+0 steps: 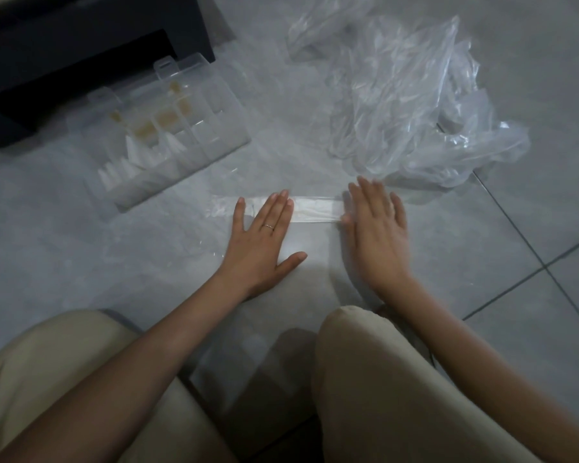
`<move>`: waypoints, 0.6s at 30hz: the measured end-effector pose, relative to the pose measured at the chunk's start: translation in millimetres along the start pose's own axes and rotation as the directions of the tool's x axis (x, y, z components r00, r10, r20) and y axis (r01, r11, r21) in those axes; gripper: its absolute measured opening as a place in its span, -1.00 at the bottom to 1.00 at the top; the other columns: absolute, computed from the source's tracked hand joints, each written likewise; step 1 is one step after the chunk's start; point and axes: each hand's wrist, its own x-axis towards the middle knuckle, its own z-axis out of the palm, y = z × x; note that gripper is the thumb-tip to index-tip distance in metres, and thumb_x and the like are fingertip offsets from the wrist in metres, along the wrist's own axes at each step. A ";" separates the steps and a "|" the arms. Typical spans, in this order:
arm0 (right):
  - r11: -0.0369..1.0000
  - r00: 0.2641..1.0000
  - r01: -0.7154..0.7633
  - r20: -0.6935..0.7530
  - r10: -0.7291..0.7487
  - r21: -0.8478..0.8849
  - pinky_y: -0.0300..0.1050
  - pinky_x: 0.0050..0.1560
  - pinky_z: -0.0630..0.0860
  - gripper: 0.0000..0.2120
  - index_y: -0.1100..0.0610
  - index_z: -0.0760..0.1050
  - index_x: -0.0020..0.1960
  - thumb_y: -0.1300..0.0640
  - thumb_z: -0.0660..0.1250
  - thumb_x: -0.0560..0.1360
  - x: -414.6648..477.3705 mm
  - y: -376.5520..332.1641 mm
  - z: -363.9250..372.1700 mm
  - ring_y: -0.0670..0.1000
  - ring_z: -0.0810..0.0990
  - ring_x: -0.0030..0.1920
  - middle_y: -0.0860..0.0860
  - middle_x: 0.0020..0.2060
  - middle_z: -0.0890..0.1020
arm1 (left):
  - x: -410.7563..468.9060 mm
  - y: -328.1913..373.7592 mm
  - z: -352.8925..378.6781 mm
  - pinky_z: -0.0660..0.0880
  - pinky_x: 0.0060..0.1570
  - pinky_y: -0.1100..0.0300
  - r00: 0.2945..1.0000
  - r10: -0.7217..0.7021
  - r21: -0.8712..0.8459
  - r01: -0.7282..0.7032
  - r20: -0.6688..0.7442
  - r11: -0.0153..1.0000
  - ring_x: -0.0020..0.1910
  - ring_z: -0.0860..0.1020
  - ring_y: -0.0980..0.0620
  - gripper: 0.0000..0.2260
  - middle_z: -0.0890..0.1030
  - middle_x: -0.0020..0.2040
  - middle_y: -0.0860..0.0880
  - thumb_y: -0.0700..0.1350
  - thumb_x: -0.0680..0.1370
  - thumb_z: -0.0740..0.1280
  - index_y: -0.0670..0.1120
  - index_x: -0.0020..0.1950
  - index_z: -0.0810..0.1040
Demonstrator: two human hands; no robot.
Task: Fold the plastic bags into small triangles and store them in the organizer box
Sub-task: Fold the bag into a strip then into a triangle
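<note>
A clear plastic bag folded into a long flat strip (315, 209) lies on the grey tiled floor in front of me. My left hand (264, 235) presses flat on the strip's left part, fingers straight. Flat on the strip's right end lies my right hand (376, 225), slightly blurred. The clear organizer box (154, 135) stands open at the upper left. Several small white folded triangles (137, 155) sit in its front compartments.
A heap of crumpled clear plastic bags (401, 95) lies at the upper right. More flat clear plastic (168, 235) spreads over the floor left of my hands. A dark piece of furniture (64, 61) stands behind the box. My knees are at the bottom.
</note>
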 end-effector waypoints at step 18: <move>0.993 0.966 0.027 0.259 0.004 -0.115 -0.12 0.45 -0.42 -0.24 0.21 -0.16 0.56 -0.27 -0.29 0.54 -10.3 20.2 23.1 0.01 -0.17 0.54 0.08 0.55 -0.15 | 17.0 34.1 -29.4 -0.50 0.34 -0.12 0.997 -0.049 -0.014 0.048 -0.055 0.999 0.49 -0.33 0.02 -0.21 -0.21 0.57 -0.15 0.36 0.53 -0.25 -0.19 0.54 -0.24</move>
